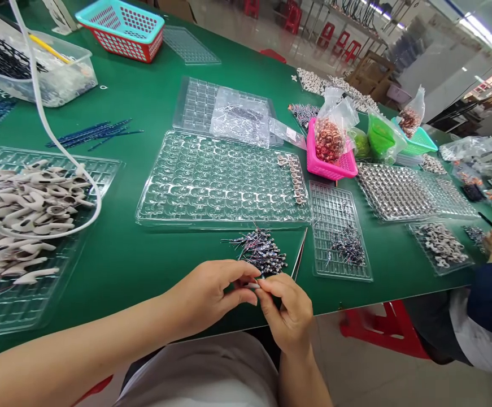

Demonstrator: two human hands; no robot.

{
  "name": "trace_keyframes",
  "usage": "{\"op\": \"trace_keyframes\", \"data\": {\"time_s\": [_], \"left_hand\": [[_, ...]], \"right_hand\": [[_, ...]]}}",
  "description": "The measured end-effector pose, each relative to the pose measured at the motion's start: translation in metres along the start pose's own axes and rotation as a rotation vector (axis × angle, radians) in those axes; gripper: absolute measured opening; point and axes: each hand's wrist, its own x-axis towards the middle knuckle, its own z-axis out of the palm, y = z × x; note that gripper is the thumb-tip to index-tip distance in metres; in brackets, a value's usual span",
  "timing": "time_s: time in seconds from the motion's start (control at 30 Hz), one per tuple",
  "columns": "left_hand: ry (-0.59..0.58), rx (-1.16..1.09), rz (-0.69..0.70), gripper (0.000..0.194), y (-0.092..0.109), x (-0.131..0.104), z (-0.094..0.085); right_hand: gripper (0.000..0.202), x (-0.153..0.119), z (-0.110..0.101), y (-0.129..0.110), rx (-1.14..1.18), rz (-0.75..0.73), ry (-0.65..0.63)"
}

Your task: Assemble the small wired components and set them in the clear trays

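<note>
With left hand [218, 288] and right hand [288, 311], we are pinching a small pale part [252, 286] between our fingertips [247, 296] — holding it over the green table [173, 251], just nearside of the wired-component pile [266, 252].

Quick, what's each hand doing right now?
Left hand: closed, holding a small pale part.
Right hand: closed at that part's end; what it pinches can't be told.

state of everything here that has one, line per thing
Left hand: pinching small pale part
Right hand: pinching at that part
Tweezers: lying down, unheld
Center tray: pieces along right end
Left tray: heaped with pale pieces
Pink basket: holding bagged coppery parts
Turquoise basket: nested in red basket
</note>
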Motion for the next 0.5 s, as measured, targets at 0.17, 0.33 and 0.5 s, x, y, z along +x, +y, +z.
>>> {"op": "trace_keyframes", "data": {"time_s": [0.17,0.33,0.5], "left_hand": [[-0.008,-0.103,-0.060,0.031,0.0020,0.0005,-0.0001],[0.075,0.007,-0.036,0.021,0.0026,0.0016,-0.0012],[0.131,0.128,0.105,0.007,0.0032,0.0003,0.0003]], "right_hand": [[0.012,-0.0033,0.0011,-0.0022,0.027,0.174,0.078],[0.009,-0.0053,0.0026,-0.0013,0.008,0.256,0.195],[0.008,-0.0058,0.0040,0.0021,-0.006,0.244,0.175]]}}
